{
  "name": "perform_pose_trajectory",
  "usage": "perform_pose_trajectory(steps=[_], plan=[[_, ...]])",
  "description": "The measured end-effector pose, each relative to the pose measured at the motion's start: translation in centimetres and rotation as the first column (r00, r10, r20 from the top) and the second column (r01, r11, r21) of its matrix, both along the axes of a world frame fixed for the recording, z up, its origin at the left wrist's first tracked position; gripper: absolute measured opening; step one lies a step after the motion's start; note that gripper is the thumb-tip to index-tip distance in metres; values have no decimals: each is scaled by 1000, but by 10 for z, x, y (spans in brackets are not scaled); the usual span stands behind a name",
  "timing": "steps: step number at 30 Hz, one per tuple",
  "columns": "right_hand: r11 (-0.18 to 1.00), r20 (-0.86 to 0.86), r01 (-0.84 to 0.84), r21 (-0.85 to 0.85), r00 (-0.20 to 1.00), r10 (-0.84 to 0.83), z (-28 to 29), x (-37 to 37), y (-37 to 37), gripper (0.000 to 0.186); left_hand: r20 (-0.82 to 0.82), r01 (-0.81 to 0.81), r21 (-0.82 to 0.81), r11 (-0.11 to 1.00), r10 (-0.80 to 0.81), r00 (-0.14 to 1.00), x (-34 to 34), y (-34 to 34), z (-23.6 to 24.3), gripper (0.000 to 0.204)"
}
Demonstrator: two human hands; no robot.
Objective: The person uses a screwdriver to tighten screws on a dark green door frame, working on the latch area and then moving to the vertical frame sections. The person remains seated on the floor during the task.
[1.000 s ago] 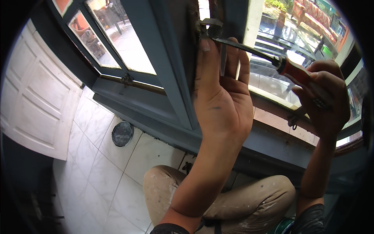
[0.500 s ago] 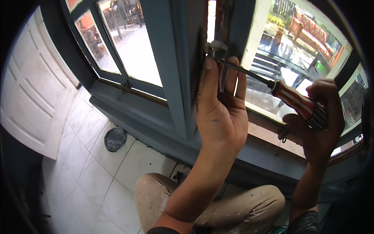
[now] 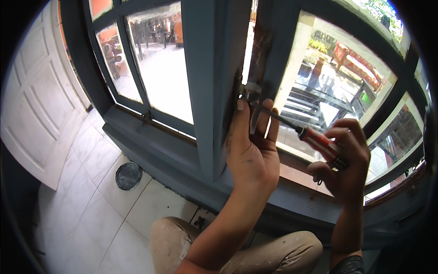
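A metal latch fitting (image 3: 251,90) sits on the dark blue-grey window post. My left hand (image 3: 252,160) reaches up beneath it, palm toward me, thumb and fingertips pressed around the fitting, where a narrow strip of metal hangs among the fingers. My right hand (image 3: 343,164) is closed on the red handle of a screwdriver (image 3: 318,142), its shaft angled up to the left, the tip at the fitting by my left thumb. Whether the tip is in a screw, I cannot tell.
Glazed windows (image 3: 157,68) stand either side of the post, showing furniture outside. A white panelled door (image 3: 39,100) is at the left. A round dark lid or tray (image 3: 128,176) lies on the white tiled floor (image 3: 98,214), near my bent knees (image 3: 292,249).
The view has shifted, so window and hands sit lower in the picture. My right hand and screwdriver handle have come leftward, closer to my left hand, which stays at the fitting.
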State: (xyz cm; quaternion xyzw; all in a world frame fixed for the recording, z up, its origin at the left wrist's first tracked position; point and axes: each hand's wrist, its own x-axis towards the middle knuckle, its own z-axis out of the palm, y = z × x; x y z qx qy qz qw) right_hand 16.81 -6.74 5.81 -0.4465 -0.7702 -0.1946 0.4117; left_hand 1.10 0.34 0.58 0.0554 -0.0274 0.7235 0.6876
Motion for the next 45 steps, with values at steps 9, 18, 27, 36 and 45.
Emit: perform_pose_trajectory(steps=[9, 18, 27, 36, 45], plan=[[996, 24, 71, 48, 997, -72, -4, -5, -3, 40, -37, -22, -71, 997, 19, 999, 1, -4, 5, 21], [991, -49, 134, 2, 990, -134, -18, -7, -10, 48, -103, -167, -102, 981, 157, 982, 14, -12, 21, 34], [989, -222, 146, -9, 964, -144, -35, -4, -21, 45, -90, -178, -157, 971, 166, 982, 17, -16, 26, 25], [971, -391, 216, -104, 889, -240, -43, 15, -74, 46, -61, -135, -238, 962, 124, 990, 14, -19, 31, 30], [953, -582, 22, -304, 787, -204, -99, 14, -106, 41, 42, 43, -222, 974, -35, 999, 7, -18, 40, 16]])
